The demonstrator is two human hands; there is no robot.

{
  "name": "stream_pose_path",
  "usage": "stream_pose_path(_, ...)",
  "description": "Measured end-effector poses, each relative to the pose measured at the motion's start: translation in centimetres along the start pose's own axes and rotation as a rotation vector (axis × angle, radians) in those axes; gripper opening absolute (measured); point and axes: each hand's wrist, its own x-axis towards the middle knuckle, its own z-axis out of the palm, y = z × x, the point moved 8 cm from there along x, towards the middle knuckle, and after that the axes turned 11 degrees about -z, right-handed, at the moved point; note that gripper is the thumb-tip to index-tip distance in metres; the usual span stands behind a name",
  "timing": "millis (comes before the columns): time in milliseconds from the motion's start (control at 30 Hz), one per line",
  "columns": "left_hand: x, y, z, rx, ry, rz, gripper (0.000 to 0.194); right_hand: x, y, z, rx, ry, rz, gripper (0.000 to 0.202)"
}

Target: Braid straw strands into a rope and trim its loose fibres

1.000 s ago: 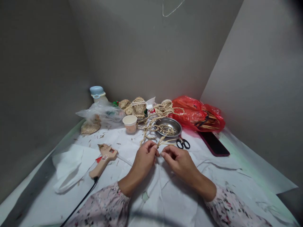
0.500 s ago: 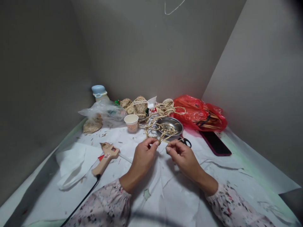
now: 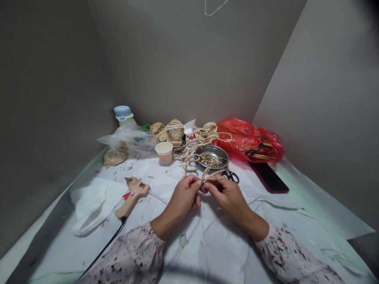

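My left hand (image 3: 185, 196) and my right hand (image 3: 226, 196) meet in front of the metal bowl, fingertips nearly touching. Both pinch pale straw-coloured fibre strands (image 3: 205, 174), and the exact grip point is partly hidden by the fingers. From there the strands run up toward a long twisted straw cord (image 3: 186, 161), which loops over the bowl's left edge and back across the coiled pieces. The metal bowl (image 3: 223, 165) holds short fibre scraps. Just beyond my right hand lie black-handled scissors (image 3: 235, 177), their blades hidden.
A beige glue gun (image 3: 133, 197) with a black cord lies left, beside a crumpled white sheet (image 3: 91, 205). Farther back are a paper cup (image 3: 164, 154), a clear plastic bag (image 3: 130, 138), a bottle (image 3: 122, 112), woven straw pieces (image 3: 175, 132), a red bag (image 3: 237, 136) and a phone (image 3: 271, 177).
My right hand has moved left to join my left hand; the gap between the fingertips has closed. My left fingers have curled lower beneath the strands.
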Motion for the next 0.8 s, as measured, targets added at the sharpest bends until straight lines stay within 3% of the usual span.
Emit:
stream_pose_path(100, -0.1, 0.2, 0.1, -0.009, 0.01, 0.003, 0.019, 0.0, 0.1, 0.0, 0.03, 0.004, 0.008, 0.014)
stream_pose_path(367, -0.1, 0.5, 0.0, 0.032, 0.045, 0.04, 0.02, -0.5, 1.9, 1.0, 0.288, 0.009, 0.262, 0.024)
stream_pose_path(800, -0.1, 0.2, 0.9, 0.116, -0.077, -0.001, 0.026, 0.0, 1.0, -0.5, 0.096, 0.04, 0.137, 0.02)
